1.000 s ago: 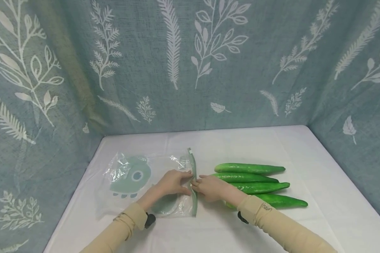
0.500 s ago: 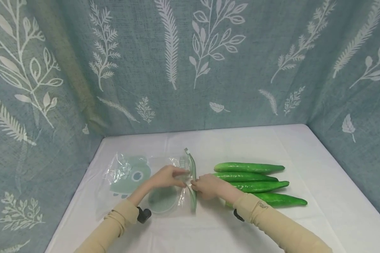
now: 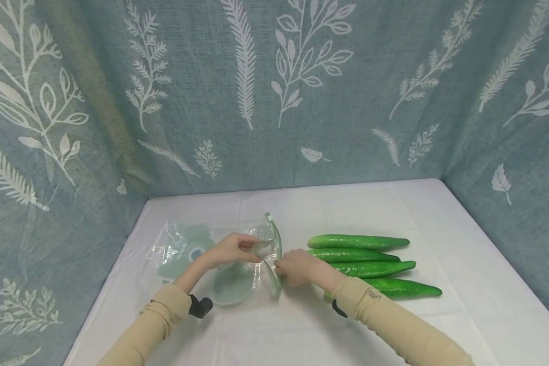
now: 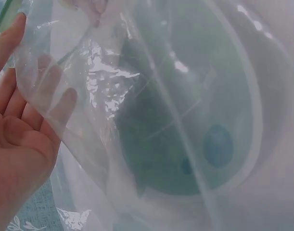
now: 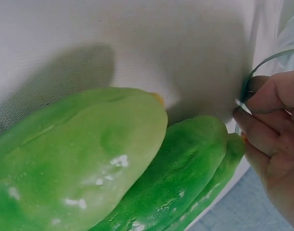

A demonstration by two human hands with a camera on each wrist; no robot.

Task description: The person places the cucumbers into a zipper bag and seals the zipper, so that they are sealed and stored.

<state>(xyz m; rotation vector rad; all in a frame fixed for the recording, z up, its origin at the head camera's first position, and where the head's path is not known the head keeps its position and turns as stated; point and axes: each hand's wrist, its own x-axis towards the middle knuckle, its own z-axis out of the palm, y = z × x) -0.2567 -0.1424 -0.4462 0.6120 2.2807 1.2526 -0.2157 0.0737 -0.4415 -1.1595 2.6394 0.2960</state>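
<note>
A clear zip bag (image 3: 233, 287) with a green cartoon print lies on the table, its green-edged mouth to the right and spread apart. My left hand (image 3: 231, 249) pinches one lip of that mouth. In the left wrist view, the fingers of my left hand (image 4: 21, 125) lie partly behind the clear film (image 4: 101, 91). The opposite lip is pinched by my right hand (image 3: 297, 267), seen in the right wrist view with the green strip (image 5: 267, 60) at its fingertips. Several cucumbers (image 3: 375, 269) lie side by side just right of and under my right forearm.
A white cloth covers the table (image 3: 347, 208). Blue-green curtains (image 3: 274, 101) with white leaf patterns stand along the back and both sides. Black wrist cameras (image 3: 200, 307) sit at my sleeves.
My left hand has drawn to the left with one lip of the zip bag, so the mouth has parted. My right hand has stayed nearly in place at the other lip.
</note>
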